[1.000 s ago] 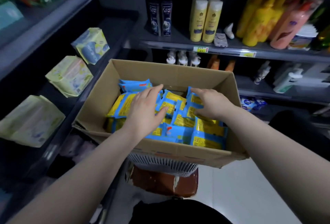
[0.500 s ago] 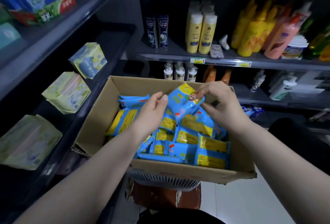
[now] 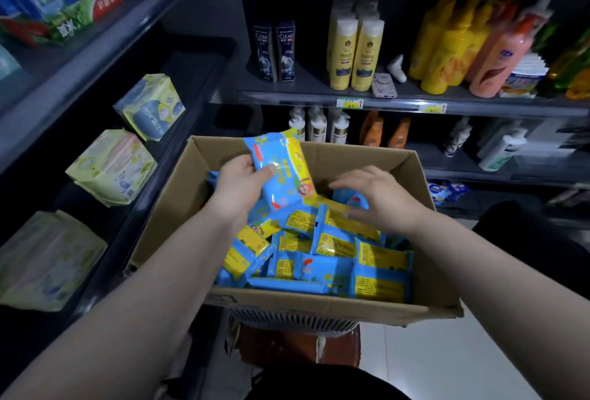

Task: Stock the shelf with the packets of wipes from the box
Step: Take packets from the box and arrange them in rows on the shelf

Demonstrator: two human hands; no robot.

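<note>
An open cardboard box [image 3: 325, 307] stands in front of me, filled with several blue-and-yellow packets of wipes [image 3: 354, 259]. My left hand [image 3: 241, 187] grips one packet of wipes [image 3: 281, 166] and holds it tilted above the left part of the box. My right hand [image 3: 380, 198] hovers over the pile at the right with fingers spread and loosely bent, holding nothing. The dark shelf [image 3: 134, 208] to my left carries several pale green packs [image 3: 111, 166].
The box rests on a white ribbed basket [image 3: 293, 320] over a brown stool. Straight ahead, shelves hold shampoo bottles [image 3: 357, 51], dark bottles [image 3: 274, 51] and yellow and pink bottles [image 3: 472, 45]. White floor tiles [image 3: 447, 367] lie at the lower right.
The packet my right hand lifted from the box has passed to my left hand, which now holds it higher. My right hand has let go and dropped back over the pile.
</note>
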